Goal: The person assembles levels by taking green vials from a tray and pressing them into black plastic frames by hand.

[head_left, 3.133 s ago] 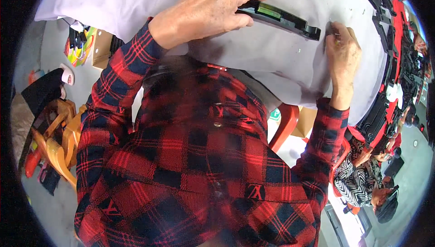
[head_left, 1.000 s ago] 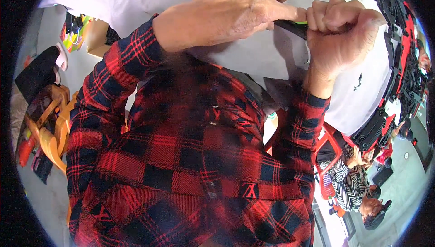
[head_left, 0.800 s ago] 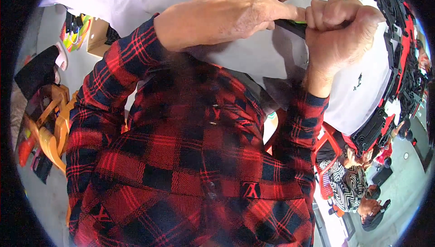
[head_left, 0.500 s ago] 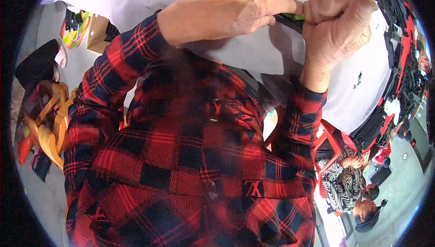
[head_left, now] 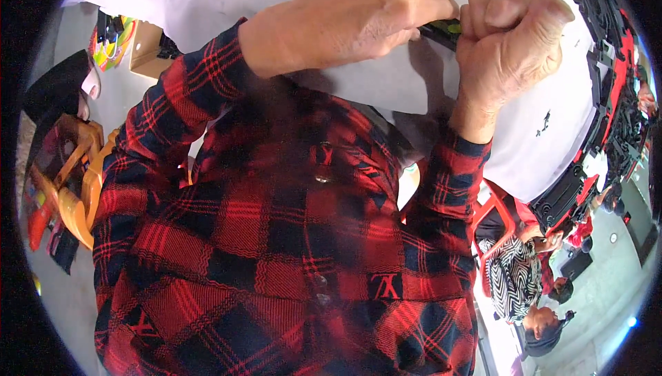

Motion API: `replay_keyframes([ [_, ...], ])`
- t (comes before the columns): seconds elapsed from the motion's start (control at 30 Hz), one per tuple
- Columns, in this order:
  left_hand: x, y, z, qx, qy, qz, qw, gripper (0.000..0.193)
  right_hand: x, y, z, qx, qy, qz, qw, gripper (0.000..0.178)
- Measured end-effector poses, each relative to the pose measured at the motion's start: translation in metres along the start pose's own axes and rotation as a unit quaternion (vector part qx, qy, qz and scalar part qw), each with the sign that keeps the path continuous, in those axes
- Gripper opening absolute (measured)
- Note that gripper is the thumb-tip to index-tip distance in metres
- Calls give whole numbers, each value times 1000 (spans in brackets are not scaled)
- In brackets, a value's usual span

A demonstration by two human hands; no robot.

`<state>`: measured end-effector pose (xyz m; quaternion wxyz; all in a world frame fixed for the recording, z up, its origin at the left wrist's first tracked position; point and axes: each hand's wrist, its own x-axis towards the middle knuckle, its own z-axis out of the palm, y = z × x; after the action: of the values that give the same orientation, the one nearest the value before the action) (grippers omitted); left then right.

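Both my hands are raised over the white-covered table (head_left: 407, 76) at the top of the view. My left hand (head_left: 376, 14) is closed, its fingers curled round a dark flat part (head_left: 438, 33) with a small green patch; most of the part is hidden behind the fingers. My right hand (head_left: 514, 42) makes a fist close beside it, knuckles towards the left fingertips. The right end of the dark part runs up to this fist. What the right fingers hold is hidden.
Black plastic parts (head_left: 607, 93) lie heaped along the table's right side, over something red. Small black bits (head_left: 545, 121) lie on the white cover. At the left are a cardboard box (head_left: 145, 52) and a yellow-orange chair (head_left: 76, 197). A person in a zigzag-patterned top (head_left: 514, 272) sits at lower right.
The right hand has shifted slightly left and down, and its fingers have come a little apart from the left fingertips. The left hand has barely moved.
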<state>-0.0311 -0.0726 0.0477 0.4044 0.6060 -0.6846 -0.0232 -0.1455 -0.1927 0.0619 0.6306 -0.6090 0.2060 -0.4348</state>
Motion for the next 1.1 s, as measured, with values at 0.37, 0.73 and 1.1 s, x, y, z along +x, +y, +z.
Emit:
replay_keyframes([
  [0.37, -4, -12, 10, 150, 100, 134, 974, 32, 26, -41, -42, 116, -33, 129, 984, 56],
  [0.73, -8, -12, -2, 70, 75, 118, 988, 45, 50, -23, -143, -631, -52, 70, 771, 44],
  [1.1, -9, -5, -17, -4, 21, 22, 1000, 31, 6, -34, -101, -471, -70, -68, 877, 28],
])
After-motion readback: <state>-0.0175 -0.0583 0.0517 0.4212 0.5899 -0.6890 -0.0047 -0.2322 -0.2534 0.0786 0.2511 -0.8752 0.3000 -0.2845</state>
